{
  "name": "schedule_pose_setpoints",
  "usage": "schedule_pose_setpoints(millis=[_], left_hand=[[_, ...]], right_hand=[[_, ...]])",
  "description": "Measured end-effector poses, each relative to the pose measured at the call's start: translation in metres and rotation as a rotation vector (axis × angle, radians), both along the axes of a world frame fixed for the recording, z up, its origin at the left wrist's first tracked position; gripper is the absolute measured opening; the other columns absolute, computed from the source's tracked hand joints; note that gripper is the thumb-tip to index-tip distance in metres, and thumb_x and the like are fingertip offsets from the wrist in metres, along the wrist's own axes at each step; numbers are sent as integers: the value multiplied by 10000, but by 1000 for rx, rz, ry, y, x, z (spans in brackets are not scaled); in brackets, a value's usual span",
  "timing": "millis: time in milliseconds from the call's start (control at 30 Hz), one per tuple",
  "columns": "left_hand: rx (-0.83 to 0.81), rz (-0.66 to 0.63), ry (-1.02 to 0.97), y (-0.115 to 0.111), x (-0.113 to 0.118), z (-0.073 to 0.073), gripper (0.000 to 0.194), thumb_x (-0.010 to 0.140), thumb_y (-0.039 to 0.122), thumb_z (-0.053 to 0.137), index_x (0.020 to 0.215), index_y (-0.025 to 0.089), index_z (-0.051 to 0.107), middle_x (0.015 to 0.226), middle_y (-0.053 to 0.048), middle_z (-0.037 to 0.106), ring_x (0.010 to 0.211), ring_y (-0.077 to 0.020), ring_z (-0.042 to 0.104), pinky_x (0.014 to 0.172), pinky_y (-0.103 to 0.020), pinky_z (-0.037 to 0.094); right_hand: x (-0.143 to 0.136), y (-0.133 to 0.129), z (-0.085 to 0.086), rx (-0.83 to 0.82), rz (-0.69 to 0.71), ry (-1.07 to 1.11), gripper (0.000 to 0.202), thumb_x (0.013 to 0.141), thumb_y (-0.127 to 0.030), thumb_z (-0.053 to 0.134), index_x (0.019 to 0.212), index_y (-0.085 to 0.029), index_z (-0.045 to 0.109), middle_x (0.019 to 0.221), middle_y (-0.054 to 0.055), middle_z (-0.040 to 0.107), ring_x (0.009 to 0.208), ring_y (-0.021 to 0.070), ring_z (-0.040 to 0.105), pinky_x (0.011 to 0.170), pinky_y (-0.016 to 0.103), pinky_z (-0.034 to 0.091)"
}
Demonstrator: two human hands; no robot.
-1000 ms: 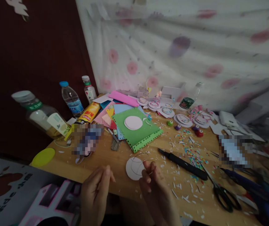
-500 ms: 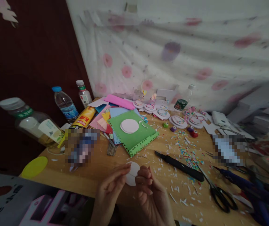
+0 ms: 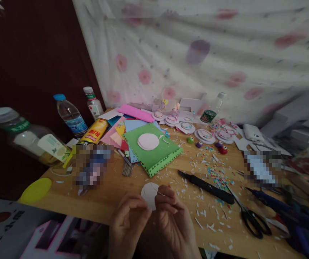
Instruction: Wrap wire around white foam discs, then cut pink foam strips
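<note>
A white paper disc [image 3: 149, 194] shows behind and between my two hands, low at the front of the table. Across it runs a thin strand [image 3: 160, 194], like wire or thread; its kind is hard to tell. My right hand [image 3: 174, 219] is closed with curled fingers on this strand. My left hand [image 3: 129, 219] has thumb and fingertips pressed together at the disc's lower left edge; what lies between them is too small to see. Beyond the hands, a stack of white discs [image 3: 148, 141] lies on a green sheet [image 3: 165, 153] with a patterned border.
To the right lie a black-handled craft knife [image 3: 208, 189], scissors [image 3: 251, 219] and a blue glue gun [image 3: 278, 212]. Colourful bits [image 3: 218, 178] and paper scraps are scattered there. Bottles [image 3: 70, 115] stand at left. Beaded rings on white discs [image 3: 204, 136] sit at the back.
My left fingertips have moved down from the disc's upper left edge to its lower edge, uncovering more of it. The right hand stays closed on the strand. The camera view has shifted slightly.
</note>
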State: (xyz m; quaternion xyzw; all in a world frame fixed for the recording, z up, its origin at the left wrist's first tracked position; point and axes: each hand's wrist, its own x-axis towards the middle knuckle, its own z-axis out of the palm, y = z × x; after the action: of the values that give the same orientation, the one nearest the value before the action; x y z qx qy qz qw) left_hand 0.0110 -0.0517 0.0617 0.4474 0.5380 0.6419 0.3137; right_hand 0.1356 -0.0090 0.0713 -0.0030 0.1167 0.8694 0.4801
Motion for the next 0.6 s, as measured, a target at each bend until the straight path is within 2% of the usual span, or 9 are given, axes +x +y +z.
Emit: schedule_pose_setpoints(millis=[133, 200, 300, 333, 400, 500, 600], left_hand=[[-45, 65, 86, 1, -9, -8, 364, 949, 414, 577, 680, 217, 723, 817, -46, 700, 805, -197, 665, 718, -257, 557], [-94, 92, 103, 1, -17, -12, 431, 965, 460, 530, 677, 215, 736, 865, -67, 723, 862, -222, 680, 763, -285, 569], [-129, 27, 35, 2, -24, -12, 297, 882, 496, 659, 878, 230, 790, 1035, -88, 753, 1024, -267, 689, 881, -346, 572], [-125, -24, -19, 2, -24, -10, 321, 847, 526, 695, 936, 234, 792, 1098, -97, 750, 1088, -286, 676, 930, -373, 560], [-108, -114, -131, 4, -21, -6, 453, 815, 647, 667, 930, 226, 791, 1165, -118, 741, 1159, -321, 655, 983, -419, 539], [-107, -163, -245, 10, -10, -2, 667, 716, 821, 614, 934, 209, 764, 1141, -157, 751, 1130, -372, 677, 921, -475, 577], [-164, -210, -383, 14, 3, -1, 671, 621, 785, 742, 1009, 238, 728, 1049, -151, 772, 1042, -388, 722, 802, -494, 624]], right_hand=[[2, -2, -5, 13, 10, -36, 254, 825, 10, 762, 807, -181, 595, 688, -89, 666, 574, -22, 624, 508, -5, 443], [4, -3, -7, 7, 39, -62, 242, 816, 0, 775, 834, -172, 606, 685, -90, 667, 560, -24, 618, 489, -3, 429], [5, -4, -8, -33, 105, -48, 184, 831, -24, 770, 849, -134, 625, 658, -74, 655, 535, -16, 618, 458, 8, 419], [5, -5, -8, -45, 127, -35, 160, 840, -42, 771, 856, -120, 631, 643, -71, 646, 522, -14, 615, 443, 10, 412], [6, -6, -9, -52, 165, -25, 140, 851, -77, 775, 853, -104, 638, 608, -76, 621, 488, -14, 598, 407, 11, 386], [8, -7, -12, -16, 201, -62, 160, 830, -88, 798, 817, -109, 640, 578, -89, 590, 450, -17, 559, 367, 13, 345], [8, -6, -12, 42, 227, -118, 183, 809, -131, 828, 799, -119, 646, 562, -93, 579, 454, -12, 556, 357, 18, 337]])
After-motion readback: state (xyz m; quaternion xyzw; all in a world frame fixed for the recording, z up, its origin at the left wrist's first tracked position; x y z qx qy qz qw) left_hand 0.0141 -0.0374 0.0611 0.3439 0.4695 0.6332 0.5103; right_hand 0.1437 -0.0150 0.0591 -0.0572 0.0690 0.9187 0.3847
